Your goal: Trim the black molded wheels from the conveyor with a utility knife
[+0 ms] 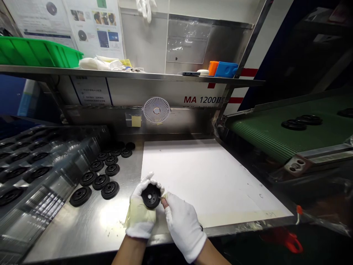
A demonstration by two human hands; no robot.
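In a white and pale yellow glove, my left hand [142, 209] is wrapped round a black round plastic part [151, 197], its hollow face with a centre hole turned up toward me. My right hand [183, 221], also in a white glove with the thumb tip bare, pinches at the right rim of that part. Whatever its fingers grip is too small and hidden to make out. Both hands are above the front edge of the metal bench [91, 224]. Left of them lie several similar black ribbed discs [100, 182].
A white sheet [204, 176] covers the bench's middle. Clear plastic trays [55, 184] with black discs stand left. At right runs a green conveyor [264, 127] carrying black discs [294, 124]. A small fan [156, 110] sits below a shelf [154, 76] holding a green bin [35, 52].
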